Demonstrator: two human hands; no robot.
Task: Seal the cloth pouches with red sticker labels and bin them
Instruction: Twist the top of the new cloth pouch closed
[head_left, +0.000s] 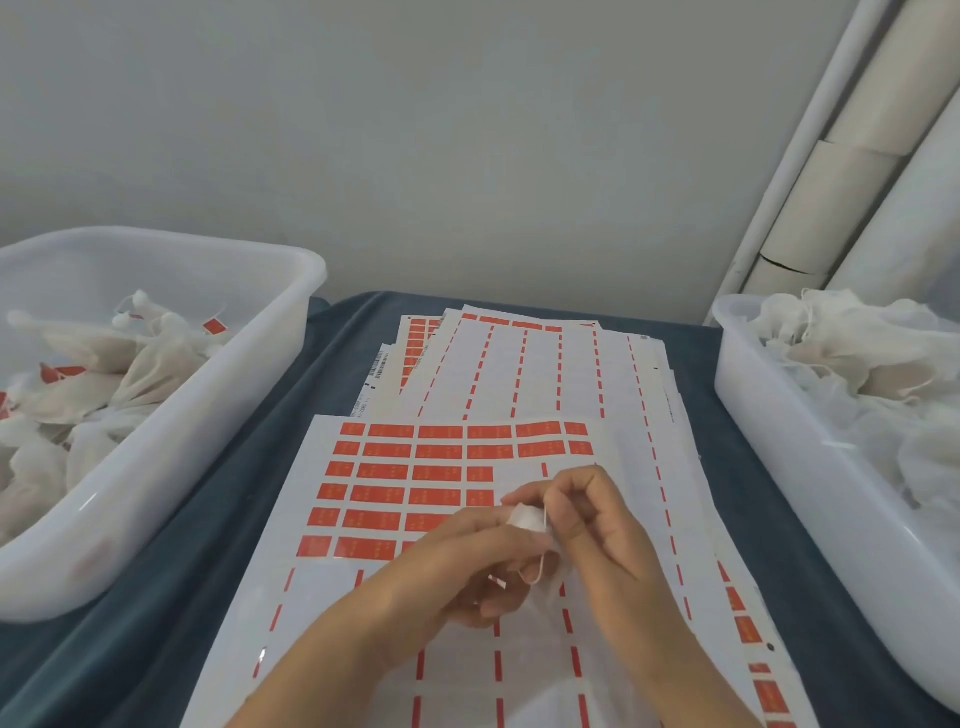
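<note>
Room: plain grey wall behind a worktop (218, 519) draped in dark blue cloth; pale pipes (852, 171) run up the right corner.
Pouch in hand: a small white cloth pouch (527, 519), gathered at the neck, held above the front sticker sheet; a thin drawstring loop (540, 566) hangs below it.
Left hand: the left hand (467, 566) has its grip closed round the pouch body, fingers curled under it.
Right hand: the right hand (587, 519) pinches at the pouch neck, fingers bent; what lies between its fingertips is too small to make out.
Sticker sheet: the front sticker sheet (363, 519) lies flat under the hands, with rows of red rectangular labels (387, 451) in its upper part and only red dashes on bare backing lower down.
More sheets: a fanned stack of used sheets (524, 369) lies behind it, mostly stripped.
Left bin: a translucent white left bin (171, 467) holds pouches, several showing red labels.
Right bin: a matching right bin (810, 467) is piled with crumpled white pouches; its far side is cut off by the frame.
Hard to read: the print on the labels is blurred.
</note>
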